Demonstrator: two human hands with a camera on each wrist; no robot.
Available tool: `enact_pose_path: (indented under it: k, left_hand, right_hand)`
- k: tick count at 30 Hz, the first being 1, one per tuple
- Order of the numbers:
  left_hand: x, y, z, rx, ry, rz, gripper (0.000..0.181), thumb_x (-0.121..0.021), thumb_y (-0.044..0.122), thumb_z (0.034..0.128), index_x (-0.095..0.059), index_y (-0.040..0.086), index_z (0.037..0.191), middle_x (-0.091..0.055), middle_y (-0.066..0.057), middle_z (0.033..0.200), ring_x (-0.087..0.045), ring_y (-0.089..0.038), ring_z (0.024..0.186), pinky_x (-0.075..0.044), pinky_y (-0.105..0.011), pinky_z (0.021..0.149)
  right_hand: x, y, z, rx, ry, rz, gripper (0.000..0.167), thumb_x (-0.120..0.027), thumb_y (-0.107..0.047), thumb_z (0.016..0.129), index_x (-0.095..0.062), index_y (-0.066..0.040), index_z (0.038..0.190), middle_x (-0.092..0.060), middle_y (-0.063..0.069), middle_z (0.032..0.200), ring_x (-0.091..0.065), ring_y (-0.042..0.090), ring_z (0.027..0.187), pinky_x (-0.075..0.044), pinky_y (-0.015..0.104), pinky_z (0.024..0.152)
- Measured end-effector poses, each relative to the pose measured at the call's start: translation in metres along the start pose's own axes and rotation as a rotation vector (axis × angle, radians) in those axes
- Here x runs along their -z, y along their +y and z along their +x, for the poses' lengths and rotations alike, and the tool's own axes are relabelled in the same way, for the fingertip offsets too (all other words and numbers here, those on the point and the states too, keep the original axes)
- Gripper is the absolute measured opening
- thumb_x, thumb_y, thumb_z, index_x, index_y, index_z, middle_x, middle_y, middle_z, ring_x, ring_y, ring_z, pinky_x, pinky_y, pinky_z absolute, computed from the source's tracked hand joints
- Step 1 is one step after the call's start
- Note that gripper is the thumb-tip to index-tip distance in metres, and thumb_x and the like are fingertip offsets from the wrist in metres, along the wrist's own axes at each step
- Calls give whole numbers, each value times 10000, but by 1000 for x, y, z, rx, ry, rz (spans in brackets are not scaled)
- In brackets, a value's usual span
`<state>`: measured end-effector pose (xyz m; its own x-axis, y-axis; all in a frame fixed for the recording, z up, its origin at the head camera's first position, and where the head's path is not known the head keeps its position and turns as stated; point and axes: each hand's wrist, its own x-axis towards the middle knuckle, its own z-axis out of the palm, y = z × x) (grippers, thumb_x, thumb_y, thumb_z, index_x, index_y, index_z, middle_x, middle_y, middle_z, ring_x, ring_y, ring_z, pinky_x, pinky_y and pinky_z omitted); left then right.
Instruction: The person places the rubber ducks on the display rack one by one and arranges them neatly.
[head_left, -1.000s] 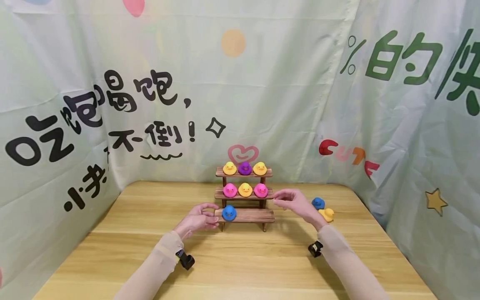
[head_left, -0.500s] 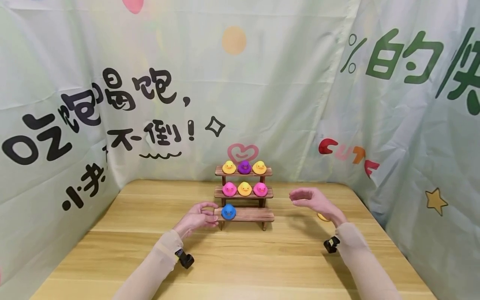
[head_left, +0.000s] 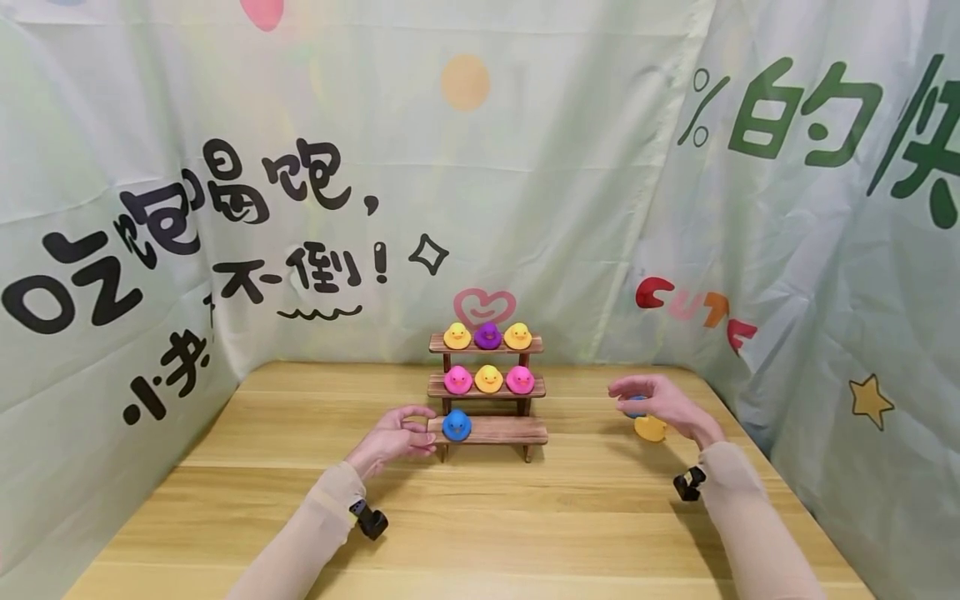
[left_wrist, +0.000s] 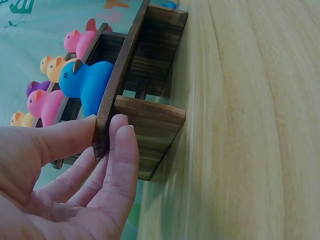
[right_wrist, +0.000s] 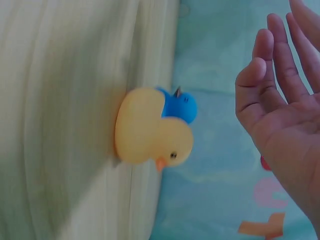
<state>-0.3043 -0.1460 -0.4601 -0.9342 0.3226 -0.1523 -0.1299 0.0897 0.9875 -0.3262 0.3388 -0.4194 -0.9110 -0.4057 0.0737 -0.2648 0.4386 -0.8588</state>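
Note:
A three-step wooden display stand (head_left: 510,430) stands on the table. My left hand (head_left: 390,437) holds the left end of its lowest step, thumb on top and fingertips underneath, as the left wrist view shows. Close to that thumb sits a blue rubber duck (left_wrist: 89,85) on the step. Over at the right, my right hand (head_left: 663,402) hovers with nothing in it, its fingers spread and slightly bent. Beneath it on the table are a yellow rubber duck (right_wrist: 142,130) and a second blue rubber duck (right_wrist: 182,107), partly hidden behind the yellow one in the right wrist view.
The middle step carries a pink duck (head_left: 458,380), a yellow duck (head_left: 489,379) and another pink duck (head_left: 521,380). On the top step a purple duck (head_left: 487,336) sits between two yellow ones. A printed curtain (head_left: 555,208) hangs behind the wooden table (head_left: 480,525).
My right hand has moved right, from beside the stand's middle step to above the two ducks on the table. The left hand keeps its hold on the lowest step.

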Motion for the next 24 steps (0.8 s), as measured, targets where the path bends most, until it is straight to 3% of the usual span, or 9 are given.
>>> enact_pose_path:
  k: [6,12,15,24]
  left_hand:
    - [1,-2,1,6,2,3,480,-637,-65,890,-472,-29,1339,-650,-155,984,-693,-215,794,-620,-427,848]
    - [1,-1,1,2,0,-4,484,-634,-67,891,-467,-31,1344,-646,-181,1010,-692,-211,791,-623,-419,840]
    - [1,-1,0,-4,0,-4,484,-630,-65,896,-461,-36,1348,-638,-209,1037,-691,-208,790,-623,-421,839]
    - [0,0,0,2,-4,4,483,-640,-54,893,-467,-36,1343,-650,-170,1004,-691,-211,798,-622,-419,840]
  right_hand:
    - [9,6,-7,-53,39,-26,378,-688,-125,916,-604,31,1250,-580,299,1273,-613,231,1092,-583,380,904]
    - [16,13,-11,-70,58,-35,421,-689,-135,917,-586,66,1271,-586,313,1266,-613,82,1032,-585,287,870]
    - [19,17,-14,-60,60,-37,459,-689,-142,917,-563,95,1289,-576,330,1271,-613,68,1033,-571,218,842]
    - [27,24,-24,-74,79,-132,455,-676,-165,930,-569,67,1307,-591,282,1295,-559,381,1184,-555,182,836]
